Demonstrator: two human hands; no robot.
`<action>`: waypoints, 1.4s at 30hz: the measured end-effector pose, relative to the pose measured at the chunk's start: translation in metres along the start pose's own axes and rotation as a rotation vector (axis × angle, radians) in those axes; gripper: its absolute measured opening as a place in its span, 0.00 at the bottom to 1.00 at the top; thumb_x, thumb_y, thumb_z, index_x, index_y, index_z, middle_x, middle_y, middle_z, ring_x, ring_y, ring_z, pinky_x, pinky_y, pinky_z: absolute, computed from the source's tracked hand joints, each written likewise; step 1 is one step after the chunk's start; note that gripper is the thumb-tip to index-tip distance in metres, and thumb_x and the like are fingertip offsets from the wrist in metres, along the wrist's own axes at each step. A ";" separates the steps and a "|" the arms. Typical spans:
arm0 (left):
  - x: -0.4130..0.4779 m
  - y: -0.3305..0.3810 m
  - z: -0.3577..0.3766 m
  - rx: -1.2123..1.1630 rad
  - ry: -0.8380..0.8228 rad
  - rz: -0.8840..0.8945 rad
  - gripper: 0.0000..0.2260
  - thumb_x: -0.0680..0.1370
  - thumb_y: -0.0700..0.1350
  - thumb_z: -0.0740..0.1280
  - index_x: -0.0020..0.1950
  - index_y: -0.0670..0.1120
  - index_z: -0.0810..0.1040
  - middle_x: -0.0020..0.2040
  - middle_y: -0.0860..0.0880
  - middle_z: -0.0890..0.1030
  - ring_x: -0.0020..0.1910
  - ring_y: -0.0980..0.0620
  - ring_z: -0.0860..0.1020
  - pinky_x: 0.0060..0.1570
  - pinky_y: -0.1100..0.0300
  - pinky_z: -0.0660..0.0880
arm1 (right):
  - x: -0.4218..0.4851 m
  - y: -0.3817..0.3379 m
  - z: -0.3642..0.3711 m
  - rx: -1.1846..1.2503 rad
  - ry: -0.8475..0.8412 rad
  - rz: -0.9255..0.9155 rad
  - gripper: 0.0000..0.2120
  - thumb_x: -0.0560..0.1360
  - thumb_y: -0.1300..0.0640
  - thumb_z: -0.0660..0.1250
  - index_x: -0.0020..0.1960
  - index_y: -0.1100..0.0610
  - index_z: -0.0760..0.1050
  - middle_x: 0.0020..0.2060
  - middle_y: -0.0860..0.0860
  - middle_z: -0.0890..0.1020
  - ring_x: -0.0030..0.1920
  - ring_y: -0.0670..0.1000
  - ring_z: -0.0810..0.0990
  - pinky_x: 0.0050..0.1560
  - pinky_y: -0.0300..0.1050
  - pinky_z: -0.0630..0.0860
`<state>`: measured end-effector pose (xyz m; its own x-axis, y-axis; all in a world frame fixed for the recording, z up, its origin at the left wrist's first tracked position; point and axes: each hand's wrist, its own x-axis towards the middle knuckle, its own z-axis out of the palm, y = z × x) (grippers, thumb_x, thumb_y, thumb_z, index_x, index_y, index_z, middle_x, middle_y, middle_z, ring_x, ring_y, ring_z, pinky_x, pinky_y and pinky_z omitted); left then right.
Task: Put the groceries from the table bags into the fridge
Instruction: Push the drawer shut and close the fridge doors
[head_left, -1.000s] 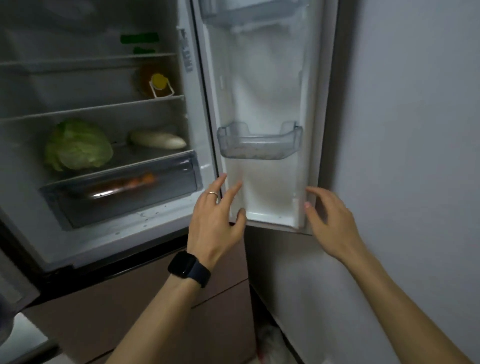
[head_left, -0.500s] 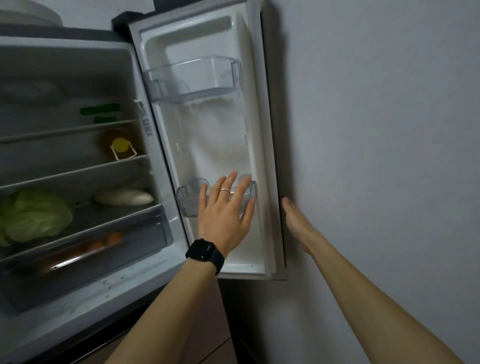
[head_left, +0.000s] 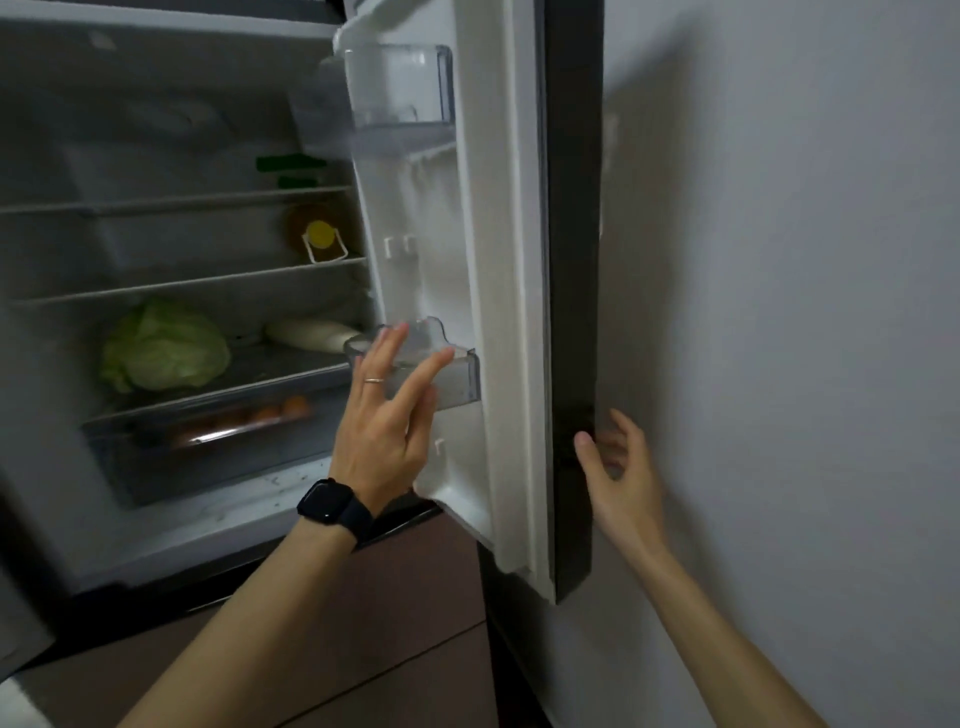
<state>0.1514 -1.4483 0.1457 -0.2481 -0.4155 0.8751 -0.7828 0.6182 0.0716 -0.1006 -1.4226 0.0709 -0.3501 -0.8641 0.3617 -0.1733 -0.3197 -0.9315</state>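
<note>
The fridge stands open, its door (head_left: 498, 270) swung partly toward me. My left hand (head_left: 387, 415), with a ring and a dark watch, lies flat with fingers spread against the door's inner side, over the lower clear door bin (head_left: 457, 382). My right hand (head_left: 618, 467) is behind the door's dark outer face, fingers apart, thumb near its edge. Neither hand holds anything. Inside, a green cabbage (head_left: 163, 348) and a white radish (head_left: 311, 332) lie on the lower shelf, a yellow-capped bottle (head_left: 317, 239) on the shelf above, and orange items (head_left: 283, 410) in the drawer.
A grey wall (head_left: 805, 312) is close on the right, just behind the door. An upper clear door bin (head_left: 400, 88) is empty. Brown cabinet fronts (head_left: 405, 623) run below the fridge compartment. Green items (head_left: 291, 169) sit on the top shelf.
The door has swung away from the wall, showing its dark outer face. My left hand stayed on the inner side by the lower bin; my right hand moved behind the door's edge.
</note>
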 end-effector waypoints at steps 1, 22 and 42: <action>-0.007 -0.007 -0.008 0.007 0.011 -0.043 0.19 0.83 0.46 0.58 0.74 0.54 0.69 0.79 0.45 0.57 0.79 0.50 0.53 0.65 0.35 0.70 | -0.006 0.001 0.002 -0.048 -0.039 -0.016 0.28 0.77 0.42 0.67 0.74 0.47 0.66 0.63 0.47 0.76 0.60 0.46 0.77 0.59 0.42 0.75; -0.024 -0.079 -0.106 0.104 0.001 -0.365 0.42 0.77 0.61 0.67 0.82 0.52 0.44 0.81 0.59 0.44 0.79 0.57 0.54 0.68 0.60 0.69 | -0.070 0.009 0.236 -0.559 -0.410 -0.634 0.50 0.73 0.29 0.63 0.81 0.46 0.37 0.81 0.52 0.37 0.80 0.57 0.38 0.74 0.66 0.57; -0.010 -0.236 -0.100 -0.014 -0.090 -0.483 0.33 0.80 0.56 0.66 0.80 0.55 0.52 0.67 0.50 0.78 0.61 0.50 0.78 0.58 0.64 0.71 | -0.040 0.031 0.389 -0.777 -0.200 -0.627 0.43 0.76 0.34 0.59 0.82 0.49 0.44 0.81 0.60 0.44 0.80 0.66 0.44 0.76 0.69 0.51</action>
<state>0.3960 -1.5237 0.1679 0.0926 -0.7128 0.6952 -0.8127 0.3493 0.4664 0.2659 -1.5494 0.0132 0.1573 -0.6993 0.6973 -0.8478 -0.4577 -0.2678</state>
